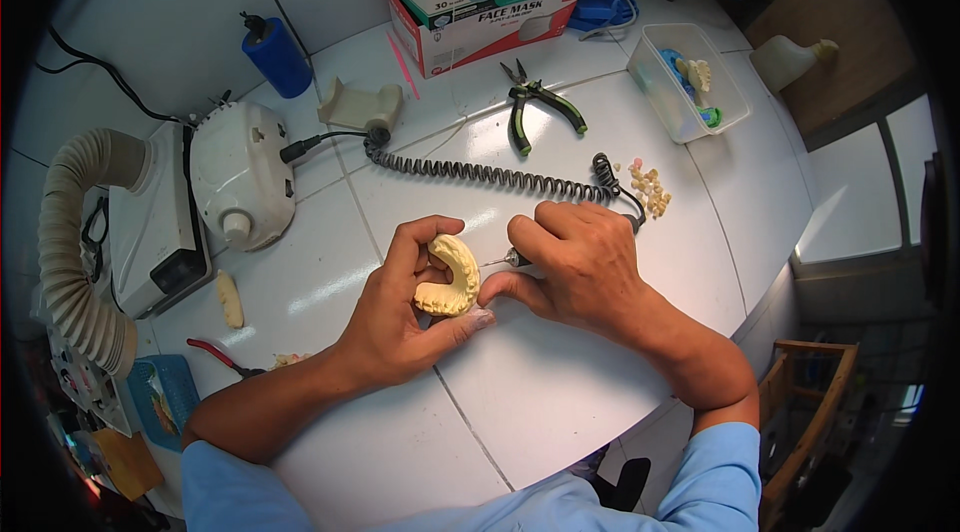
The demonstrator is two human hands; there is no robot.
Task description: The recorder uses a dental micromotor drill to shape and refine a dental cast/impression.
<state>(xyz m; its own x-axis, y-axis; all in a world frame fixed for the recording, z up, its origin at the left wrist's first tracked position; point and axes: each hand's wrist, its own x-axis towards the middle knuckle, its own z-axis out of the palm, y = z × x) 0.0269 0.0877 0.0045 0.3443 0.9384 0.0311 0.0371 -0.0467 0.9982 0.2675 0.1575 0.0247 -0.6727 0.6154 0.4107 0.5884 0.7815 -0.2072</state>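
My left hand (pixel 400 317) grips a yellow plaster dental cast (pixel 455 267), a horseshoe-shaped arch of teeth, with its fingers curled around the back and thumb along the lower edge. My right hand (pixel 570 262) is closed on a rotary handpiece (pixel 515 257); its thin metal bit points at the cast's right side, and whether it touches is unclear. The right thumb reaches toward the cast's lower right. A coiled black cord (pixel 480 172) runs from the handpiece toward a white control box (pixel 240 172). Beyond my right hand lie several small tooth-like pieces (pixel 652 190).
Pliers (pixel 535 107) and a beige holder (pixel 355 107) lie behind my hands, with stacked boxes (pixel 480 42) and a blue cylinder (pixel 275 57). A plastic tub (pixel 650 82) stands back right. A corrugated hose (pixel 70 242), red-handled tool (pixel 215 352) and blue basket (pixel 160 382) are at left.
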